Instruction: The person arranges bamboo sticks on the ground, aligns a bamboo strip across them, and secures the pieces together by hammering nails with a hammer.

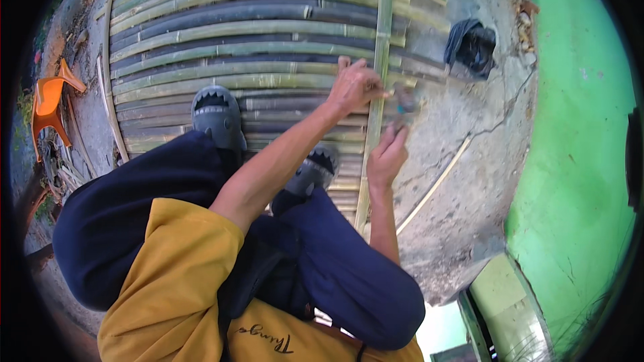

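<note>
Bamboo crosspiece [380, 60] is pinned by the left hand [353, 86] while the right hand [387, 155] grips a blurred tool [404, 102] just beside, so a slip could catch those fingers.

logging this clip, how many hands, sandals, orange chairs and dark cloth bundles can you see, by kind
hands: 2, left hand on the upright bamboo strip, right hand gripping a blurred tool
grey sandals: 2
orange chair: 1
dark cloth bundle: 1
total: 6
</note>
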A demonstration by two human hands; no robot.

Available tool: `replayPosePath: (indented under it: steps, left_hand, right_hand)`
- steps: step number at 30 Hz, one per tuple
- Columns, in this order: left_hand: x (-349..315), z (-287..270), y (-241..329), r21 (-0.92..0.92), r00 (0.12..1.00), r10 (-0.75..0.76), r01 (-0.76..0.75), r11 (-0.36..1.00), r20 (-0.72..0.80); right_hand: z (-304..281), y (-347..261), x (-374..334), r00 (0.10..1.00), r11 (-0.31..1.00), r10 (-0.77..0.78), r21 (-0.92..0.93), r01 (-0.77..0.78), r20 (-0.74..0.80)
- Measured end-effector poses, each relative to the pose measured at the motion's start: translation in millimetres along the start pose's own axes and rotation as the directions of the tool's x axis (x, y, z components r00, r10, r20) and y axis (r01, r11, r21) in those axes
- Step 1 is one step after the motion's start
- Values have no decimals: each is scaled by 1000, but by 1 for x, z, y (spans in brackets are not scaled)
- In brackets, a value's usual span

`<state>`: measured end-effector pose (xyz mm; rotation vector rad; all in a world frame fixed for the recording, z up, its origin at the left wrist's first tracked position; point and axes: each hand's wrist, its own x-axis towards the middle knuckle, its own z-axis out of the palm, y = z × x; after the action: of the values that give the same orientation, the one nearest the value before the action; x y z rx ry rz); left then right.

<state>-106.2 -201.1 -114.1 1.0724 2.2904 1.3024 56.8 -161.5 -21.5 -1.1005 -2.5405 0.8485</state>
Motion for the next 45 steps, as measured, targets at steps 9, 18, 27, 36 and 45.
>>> replayPosePath:
  steps: [9, 18, 27, 36, 45]
  left_hand:
    - [-7, 5, -5, -29, 1000, 9, -9, 1000, 10]
    - [-5, 2, -9, -16, 999, 30, -31, 999, -18]
    - [-12, 5, -5, 23, 999, 20, -21, 1000, 45]
    - [-3, -2, -8, 6, 1000, 13, -13, 1000, 5]
    - [2, -3, -13, -56, 999, 30, -32, 998, -21]
  right_hand:
    - [-6, -6, 1, 914, 935, 343, 9, -354, 218]
    - [4, -14, 15, 995, 993, 94, 66, -95, 24]
    - [-4, -14, 4, 992, 985, 124, 122, -120, -33]
    - [-4, -9, 3, 996, 997, 29, 79, -22, -86]
    - [-4, -12, 4, 987, 970, 139, 209, -120, -75]
